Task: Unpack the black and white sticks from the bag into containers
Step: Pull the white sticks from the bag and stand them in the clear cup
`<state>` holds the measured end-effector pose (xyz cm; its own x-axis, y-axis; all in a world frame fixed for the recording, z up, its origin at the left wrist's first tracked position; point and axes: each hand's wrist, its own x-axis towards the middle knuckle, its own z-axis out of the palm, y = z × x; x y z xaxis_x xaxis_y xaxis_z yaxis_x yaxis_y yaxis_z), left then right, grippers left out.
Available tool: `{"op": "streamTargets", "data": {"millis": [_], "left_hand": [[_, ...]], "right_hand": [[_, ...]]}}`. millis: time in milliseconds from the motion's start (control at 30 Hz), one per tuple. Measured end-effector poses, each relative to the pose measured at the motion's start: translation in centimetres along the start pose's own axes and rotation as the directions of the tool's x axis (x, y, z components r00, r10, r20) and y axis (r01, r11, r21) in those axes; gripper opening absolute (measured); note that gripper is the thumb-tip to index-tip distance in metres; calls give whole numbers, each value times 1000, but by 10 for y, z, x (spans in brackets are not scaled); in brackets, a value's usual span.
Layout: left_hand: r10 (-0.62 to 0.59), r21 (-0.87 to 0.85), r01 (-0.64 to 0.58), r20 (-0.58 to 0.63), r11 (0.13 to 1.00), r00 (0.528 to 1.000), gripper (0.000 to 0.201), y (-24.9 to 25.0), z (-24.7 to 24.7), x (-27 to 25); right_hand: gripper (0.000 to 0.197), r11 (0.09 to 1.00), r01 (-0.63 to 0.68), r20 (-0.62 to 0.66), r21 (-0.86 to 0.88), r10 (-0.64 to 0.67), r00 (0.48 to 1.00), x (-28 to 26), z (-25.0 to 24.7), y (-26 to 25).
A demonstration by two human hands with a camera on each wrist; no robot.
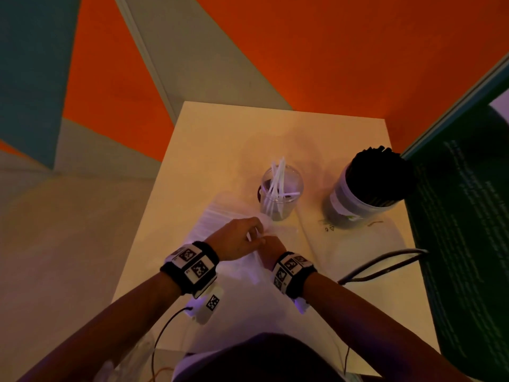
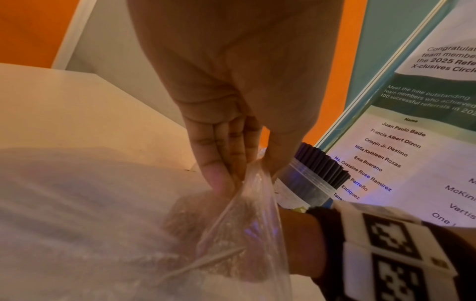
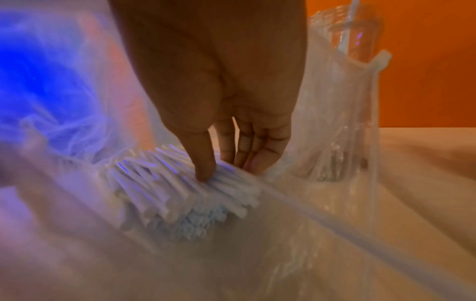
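Pale worktop (image 1: 358, 312); green poster board (image 1: 462, 244) right of the bag. Clear plastic bag (image 1: 217, 216) near middle. Behind it, clear cup (image 1: 281, 197) with few white sticks, jar (image 1: 358, 194) packed with black sticks. Left hand (image 2: 231, 126) pinching bag's mouth. Right hand (image 3: 226, 114) inside bag, fingers extended onto white sticks (image 3: 185, 195).

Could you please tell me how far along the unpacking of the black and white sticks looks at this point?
Black looks done: the right container is packed with black sticks. White is under way: few white sticks stand in the clear cup. The left hand pinches the bag open while the right hand reaches the white bundle, which remains to move.
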<state>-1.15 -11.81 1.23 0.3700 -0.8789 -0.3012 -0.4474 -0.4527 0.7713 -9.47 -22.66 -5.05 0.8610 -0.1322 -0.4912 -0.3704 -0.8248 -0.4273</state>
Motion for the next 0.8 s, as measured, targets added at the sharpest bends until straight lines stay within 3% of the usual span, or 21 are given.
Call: {"op": "streamTargets", "data": {"millis": [133, 233, 367, 533, 667, 733, 800], "left_hand": [[0, 0, 0, 9, 1000, 1000, 24, -1, -1, 3], [3, -4, -3, 19, 1000, 1000, 24, -1, -1, 5], [-23, 28, 22, 43, 999, 999, 26, -2, 0, 10], [-41, 256, 28, 45, 966, 998, 40, 3, 8, 16], [151, 407, -138, -1, 903, 988, 69, 21, 21, 27], [236, 370, -225, 17, 901, 972, 78, 37, 28, 35], [245, 275, -254, 65, 927, 967, 77, 55, 37, 47]], "right_hand": [[33, 1000, -3, 12, -10, 3, 1000, 4, 2, 1], [35, 991, 18, 36, -136, -13, 999, 1, -3, 2], [35, 986, 67, 154, -151, -43, 987, -9, -24, 7], [34, 988, -1, 311, -154, 49, 949, -46, -83, 25], [30, 956, -28, 379, -293, 143, 914, -83, -140, 38], [25, 943, -22, 380, -332, 156, 912, -97, -164, 37], [20, 935, 6, 387, -356, 142, 911, -105, -179, 32]]}}
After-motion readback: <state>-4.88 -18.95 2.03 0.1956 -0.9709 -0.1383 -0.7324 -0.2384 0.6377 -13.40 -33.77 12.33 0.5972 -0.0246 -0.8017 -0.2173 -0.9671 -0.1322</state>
